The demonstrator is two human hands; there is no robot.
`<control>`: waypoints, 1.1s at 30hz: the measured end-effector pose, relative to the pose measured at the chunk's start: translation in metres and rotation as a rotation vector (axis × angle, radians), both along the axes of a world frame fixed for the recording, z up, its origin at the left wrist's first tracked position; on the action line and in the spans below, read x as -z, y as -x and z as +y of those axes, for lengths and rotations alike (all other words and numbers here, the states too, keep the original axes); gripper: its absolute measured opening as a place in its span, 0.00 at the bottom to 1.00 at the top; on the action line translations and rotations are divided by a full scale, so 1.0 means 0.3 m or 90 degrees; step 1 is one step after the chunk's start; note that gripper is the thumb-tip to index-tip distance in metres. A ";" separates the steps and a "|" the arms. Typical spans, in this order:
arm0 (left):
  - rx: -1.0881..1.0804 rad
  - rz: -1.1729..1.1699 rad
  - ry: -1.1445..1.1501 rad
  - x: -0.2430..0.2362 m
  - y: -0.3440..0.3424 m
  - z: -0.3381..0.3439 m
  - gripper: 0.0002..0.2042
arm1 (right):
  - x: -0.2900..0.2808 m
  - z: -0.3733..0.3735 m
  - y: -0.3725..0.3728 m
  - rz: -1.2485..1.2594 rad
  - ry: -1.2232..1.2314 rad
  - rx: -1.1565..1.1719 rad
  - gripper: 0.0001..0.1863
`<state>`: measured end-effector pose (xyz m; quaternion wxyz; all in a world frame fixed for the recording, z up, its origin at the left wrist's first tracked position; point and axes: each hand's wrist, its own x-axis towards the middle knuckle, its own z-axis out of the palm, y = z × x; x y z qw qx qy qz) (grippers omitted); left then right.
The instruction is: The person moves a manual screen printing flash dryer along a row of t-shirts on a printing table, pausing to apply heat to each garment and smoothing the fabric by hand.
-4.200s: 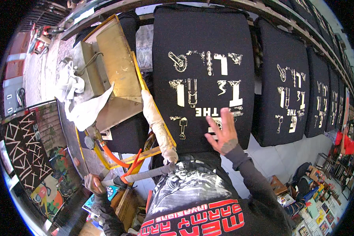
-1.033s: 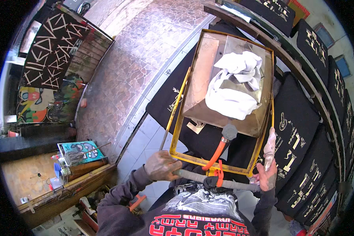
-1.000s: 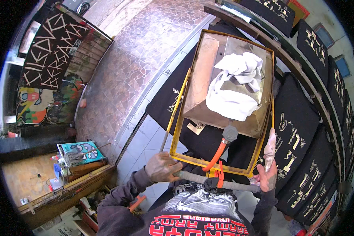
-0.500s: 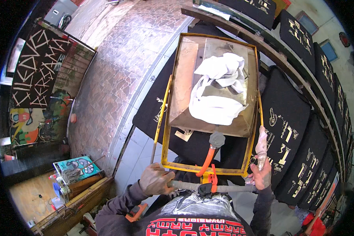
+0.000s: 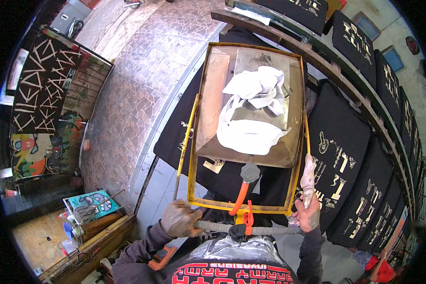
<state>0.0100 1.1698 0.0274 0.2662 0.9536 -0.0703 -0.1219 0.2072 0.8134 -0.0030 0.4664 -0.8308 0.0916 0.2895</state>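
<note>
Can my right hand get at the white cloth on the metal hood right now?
Probably not without letting go: your right hand is closed around the pale-wrapped rod's lower end. Nothing covers the white cloth on the metal hood, so the way looks free otherwise.

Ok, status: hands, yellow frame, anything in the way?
Left hand gripping grey-wrapped bar; right hand on wrapped side handle. Yellow frame above black shirt. White cloth on metal hood, clear of hands.

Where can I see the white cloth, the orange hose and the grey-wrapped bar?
White cloth (image 5: 252, 136): head view, on its broad lower fold.
Orange hose (image 5: 241, 193): head view, partway along its length.
Grey-wrapped bar (image 5: 273, 231): head view, right of the orange tie.
</note>
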 end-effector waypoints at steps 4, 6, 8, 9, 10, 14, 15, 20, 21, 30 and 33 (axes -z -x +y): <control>-0.012 -0.016 0.000 0.001 0.001 -0.004 0.18 | -0.002 -0.001 -0.001 -0.002 -0.009 -0.007 0.10; -0.024 -0.029 -0.002 0.003 0.007 -0.006 0.17 | -0.034 0.012 -0.008 0.033 0.004 -0.014 0.09; -0.017 -0.033 0.001 0.006 0.004 -0.003 0.17 | -0.016 0.000 -0.005 0.017 -0.001 -0.017 0.09; -0.011 -0.033 0.001 0.005 -0.002 -0.004 0.17 | -0.008 -0.009 -0.005 0.010 -0.005 -0.016 0.10; -0.009 -0.033 -0.002 0.003 -0.008 -0.007 0.17 | -0.007 -0.014 -0.007 0.017 -0.007 -0.012 0.10; -0.013 -0.031 -0.004 0.007 0.000 -0.008 0.17 | -0.009 -0.006 -0.004 0.019 -0.016 -0.001 0.10; -0.013 -0.028 -0.004 0.008 0.002 -0.007 0.17 | -0.007 -0.005 -0.003 0.017 -0.020 0.003 0.10; -0.025 -0.024 0.014 0.010 0.018 -0.002 0.16 | -0.011 0.010 0.002 -0.003 -0.025 0.010 0.10; -0.031 -0.022 0.014 0.011 0.022 -0.001 0.16 | -0.010 0.014 0.004 -0.017 -0.032 0.015 0.10; -0.104 0.001 -0.023 -0.031 0.052 -0.025 0.15 | -0.022 0.013 0.022 0.012 -0.013 -0.035 0.18; -0.114 -0.010 -0.020 -0.012 0.086 -0.030 0.14 | -0.014 0.014 0.045 -0.012 0.002 -0.060 0.17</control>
